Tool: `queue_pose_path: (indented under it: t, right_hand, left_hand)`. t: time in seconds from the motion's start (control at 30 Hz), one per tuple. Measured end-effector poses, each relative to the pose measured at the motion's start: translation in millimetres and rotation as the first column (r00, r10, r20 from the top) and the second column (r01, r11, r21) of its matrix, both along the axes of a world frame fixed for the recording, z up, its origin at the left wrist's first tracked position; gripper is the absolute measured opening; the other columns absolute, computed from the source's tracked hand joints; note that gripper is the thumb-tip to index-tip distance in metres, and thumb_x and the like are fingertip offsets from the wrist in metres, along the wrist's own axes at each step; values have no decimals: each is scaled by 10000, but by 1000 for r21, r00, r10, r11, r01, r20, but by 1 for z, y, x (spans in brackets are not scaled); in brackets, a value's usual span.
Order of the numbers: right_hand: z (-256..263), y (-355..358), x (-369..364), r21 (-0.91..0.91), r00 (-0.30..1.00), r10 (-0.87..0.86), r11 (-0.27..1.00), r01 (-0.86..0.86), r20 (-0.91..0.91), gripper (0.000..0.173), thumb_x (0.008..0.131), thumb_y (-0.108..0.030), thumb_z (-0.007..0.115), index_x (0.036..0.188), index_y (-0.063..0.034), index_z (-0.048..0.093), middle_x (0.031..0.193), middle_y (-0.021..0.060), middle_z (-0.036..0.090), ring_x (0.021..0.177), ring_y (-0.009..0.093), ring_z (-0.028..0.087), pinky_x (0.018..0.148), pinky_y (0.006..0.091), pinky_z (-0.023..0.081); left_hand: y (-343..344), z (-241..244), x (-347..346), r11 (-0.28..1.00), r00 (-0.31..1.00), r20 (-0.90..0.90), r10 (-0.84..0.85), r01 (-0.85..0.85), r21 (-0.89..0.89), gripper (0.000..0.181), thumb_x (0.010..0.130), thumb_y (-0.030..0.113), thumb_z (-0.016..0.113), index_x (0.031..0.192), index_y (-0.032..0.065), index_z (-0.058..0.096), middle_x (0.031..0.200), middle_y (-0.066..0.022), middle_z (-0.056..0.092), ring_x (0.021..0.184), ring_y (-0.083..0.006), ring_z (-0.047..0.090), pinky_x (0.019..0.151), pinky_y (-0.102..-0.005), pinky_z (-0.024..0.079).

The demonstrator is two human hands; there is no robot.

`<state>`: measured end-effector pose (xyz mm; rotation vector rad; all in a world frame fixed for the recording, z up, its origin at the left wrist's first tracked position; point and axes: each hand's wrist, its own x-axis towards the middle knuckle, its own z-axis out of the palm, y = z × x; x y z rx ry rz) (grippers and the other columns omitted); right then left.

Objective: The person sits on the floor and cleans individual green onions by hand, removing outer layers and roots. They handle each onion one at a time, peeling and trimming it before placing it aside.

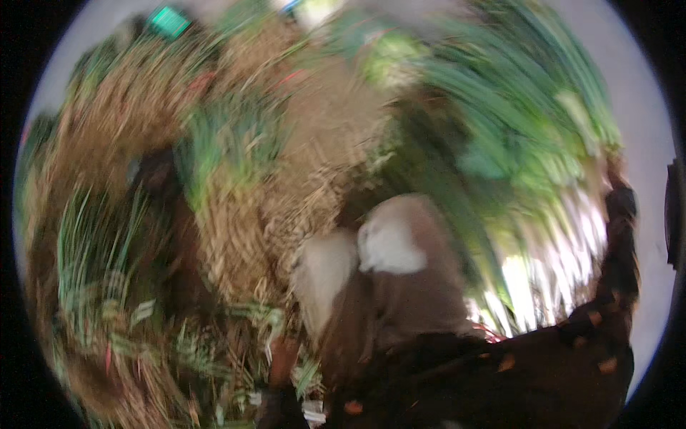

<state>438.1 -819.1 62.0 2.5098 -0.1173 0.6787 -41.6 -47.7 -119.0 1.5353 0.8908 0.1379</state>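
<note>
At the far right, my right hand (pixel 614 167) is against the outer edge of a large bundle of spring onions (pixel 541 214). My dark spotted sleeve curves around the bundle's lower right side. Its long green leaves fan toward the top, and the white stems point down toward my lap. Blur and leaves hide the fingers, so their grip does not show. My left hand (pixel 283 360) hangs low beside my leg, over loose leaf scraps (pixel 257 316). It is blurred, and I see nothing clear in it.
My bent knees (pixel 402 241) fill the middle, with pale patches on them. Ahead lies brown straw-like plant litter (pixel 305 198). Piles of onions with brown roots or dry leaves (pixel 123 102) stand on the left. More green-topped bunches (pixel 236 145) stand ahead. A bright green object (pixel 169 22) is at the top left.
</note>
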Motion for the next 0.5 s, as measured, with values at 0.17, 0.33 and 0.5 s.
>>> queue_pose_path:
  t: [0.17,0.33,0.5]
  right_hand:
    - [-44,152,28,343,856,498,786,-514,140,554,917,-353,473,1370,-76,315,1378,143,368,1275,266,344,1038,344,294]
    - [-10,468,-119,733,450,892,329,-595,-36,514,925,-262,459,1365,-41,312,1382,138,368,1289,258,328,1043,355,257]
    - [-13,551,-178,966,18,993,121,-230,-120,626,805,-298,580,1293,32,369,1291,215,435,1201,331,421,972,409,346]
  left_hand:
    - [57,-125,-40,976,969,-129,-210,201,-80,257,898,167,474,1070,2,570,889,-100,611,779,-197,559,628,-316,472]
    - [60,-104,6,857,968,-208,-141,224,464,338,826,229,598,1051,-22,582,838,-144,640,697,-236,605,603,-344,475]
    - [79,-150,63,935,992,-93,-90,116,334,258,802,174,578,949,-37,589,733,-187,588,662,-314,567,585,-370,455]
